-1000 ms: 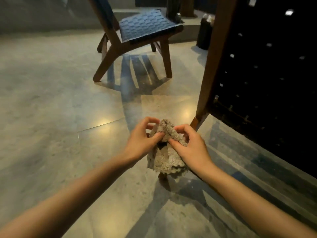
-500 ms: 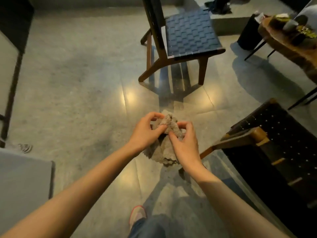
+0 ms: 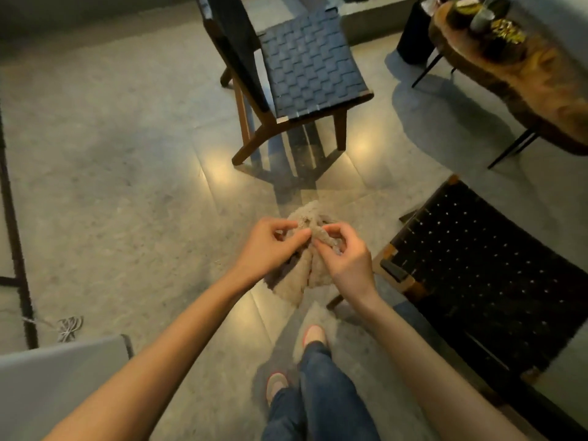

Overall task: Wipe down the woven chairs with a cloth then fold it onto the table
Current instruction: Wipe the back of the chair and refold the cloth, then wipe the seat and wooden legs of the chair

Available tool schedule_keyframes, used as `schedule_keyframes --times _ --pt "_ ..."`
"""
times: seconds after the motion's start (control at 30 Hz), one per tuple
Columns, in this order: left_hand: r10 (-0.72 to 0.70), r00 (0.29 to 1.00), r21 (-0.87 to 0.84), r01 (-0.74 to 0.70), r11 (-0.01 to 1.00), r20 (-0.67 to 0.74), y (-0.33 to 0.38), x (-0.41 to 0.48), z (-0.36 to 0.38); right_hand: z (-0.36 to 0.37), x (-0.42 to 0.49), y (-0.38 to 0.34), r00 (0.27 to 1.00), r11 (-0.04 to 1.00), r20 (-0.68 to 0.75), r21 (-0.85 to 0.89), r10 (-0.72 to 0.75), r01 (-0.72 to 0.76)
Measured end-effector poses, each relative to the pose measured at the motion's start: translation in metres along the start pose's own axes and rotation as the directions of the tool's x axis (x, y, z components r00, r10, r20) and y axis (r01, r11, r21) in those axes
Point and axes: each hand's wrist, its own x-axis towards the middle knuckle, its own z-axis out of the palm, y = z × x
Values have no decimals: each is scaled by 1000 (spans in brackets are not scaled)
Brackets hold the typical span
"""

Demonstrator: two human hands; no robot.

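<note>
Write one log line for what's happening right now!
left hand: pinches cloth | right hand: pinches cloth | cloth: bunched, off the table | far chair: untouched | near chair: untouched

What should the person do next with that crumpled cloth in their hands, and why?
Probably draw the hands apart to open the beige cloth. The left hand and right hand pinch it near its top, close together, and it hangs bunched below them. Opened flat, it would suit wiping a woven chair or folding on the wooden table.
</note>
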Motion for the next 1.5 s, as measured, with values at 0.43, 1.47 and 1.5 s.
schedule_keyframes --times 0.43,1.47,1.5 --pt "13 915 241 -120 963 404 50 258 5 -74 204 0 953 961 -244 -168 177 -221" --pt "51 -113 -124 -923 365 992 180 585 90 -28 309 -31 -56 728 -846 488 530 -481" --pt "46 -126 -134 -926 353 991 182 581 102 -27 305 -25 -83 723 -835 516 543 -460"
